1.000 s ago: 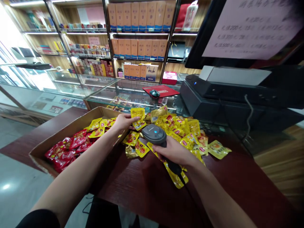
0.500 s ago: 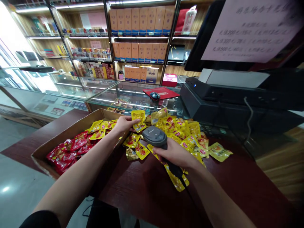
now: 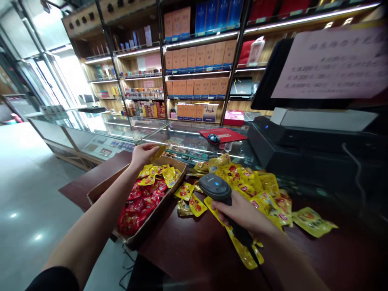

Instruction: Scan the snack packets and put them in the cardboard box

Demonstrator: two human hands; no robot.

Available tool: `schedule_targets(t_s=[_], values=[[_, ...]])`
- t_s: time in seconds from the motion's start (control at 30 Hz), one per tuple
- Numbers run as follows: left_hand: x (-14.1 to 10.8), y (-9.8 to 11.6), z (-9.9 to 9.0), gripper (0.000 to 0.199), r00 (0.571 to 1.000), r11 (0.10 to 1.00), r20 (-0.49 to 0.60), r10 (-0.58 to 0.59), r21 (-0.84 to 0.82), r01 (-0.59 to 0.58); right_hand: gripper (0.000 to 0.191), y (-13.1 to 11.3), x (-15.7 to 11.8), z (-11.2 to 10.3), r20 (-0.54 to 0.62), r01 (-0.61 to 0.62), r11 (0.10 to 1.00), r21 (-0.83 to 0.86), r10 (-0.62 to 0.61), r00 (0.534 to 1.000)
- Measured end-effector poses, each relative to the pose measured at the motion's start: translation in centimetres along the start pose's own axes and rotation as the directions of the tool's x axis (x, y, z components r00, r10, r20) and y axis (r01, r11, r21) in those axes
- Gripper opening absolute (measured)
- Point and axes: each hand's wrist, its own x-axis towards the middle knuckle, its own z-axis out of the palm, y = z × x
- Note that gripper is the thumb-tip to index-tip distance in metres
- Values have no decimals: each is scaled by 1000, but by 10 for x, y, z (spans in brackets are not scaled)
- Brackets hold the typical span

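Note:
My left hand (image 3: 143, 156) pinches a yellow snack packet (image 3: 159, 151) above the far end of an open cardboard box (image 3: 182, 173). Inside the box lie many red snack packets (image 3: 138, 212), with several yellow ones (image 3: 148, 179) on top at the far end. My right hand (image 3: 239, 210) grips a black handheld barcode scanner (image 3: 216, 186) by its handle; a small blue light glows on its head. Under and beyond the scanner spreads a heap of yellow snack packets (image 3: 247, 180). A few of them lie between the box and the scanner.
A dark reddish wooden tabletop (image 3: 178, 242) carries the box and packets. Behind it stands a glass display counter (image 3: 182, 133) with a red mouse pad (image 3: 230, 134) and a mouse (image 3: 213, 138). A monitor with a paper sheet (image 3: 330, 64) rises at right. Boxed goods fill back shelves.
My left hand has moved left with the yellow packet, from beside the scanner head to over the box. The scanner's blue light now shows. The camera view has shifted up and left.

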Motion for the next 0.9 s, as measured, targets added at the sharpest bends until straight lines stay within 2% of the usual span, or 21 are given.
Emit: schedule_targets(t_s=[0.1,0.17,0.23,0.43,0.57,0.63,0.73,0.8,0.83,0.9], values=[[1,7,-12,51,997,994,-2,73,84,-73,24,-5,-2,2,12,21,1000,0,-21,1000],[-1,9,-8,51,995,992,23,102,79,-103,24,-6,-3,2,10,32,999,-13,-31,999],[-5,7,4,51,991,990,62,116,71,-120,23,-6,-4,2,-5,28,1000,-13,-28,1000],[-30,-4,65,43,967,990,233,104,67,-123,22,-4,-5,-2,-25,29,1000,2,-29,999],[-55,-11,110,38,921,990,378,92,69,-127,21,-5,-7,-9,-68,34,999,30,-32,997],[-67,-15,126,39,887,987,454,78,89,-133,19,-5,-7,-14,-71,46,998,32,-43,997],[-83,-22,137,37,818,975,569,79,125,-181,17,-4,-7,-20,-77,43,999,6,-43,996],[-92,-26,134,33,744,952,658,113,144,-272,16,-4,-6,-23,-90,34,999,-7,-35,995],[-96,-27,132,33,677,929,724,135,145,-340,15,-3,-5,-24,-95,31,999,-9,-32,995],[-103,-29,125,44,489,847,860,148,145,-512,15,-3,-4,-24,-98,25,1000,-6,-25,995]])
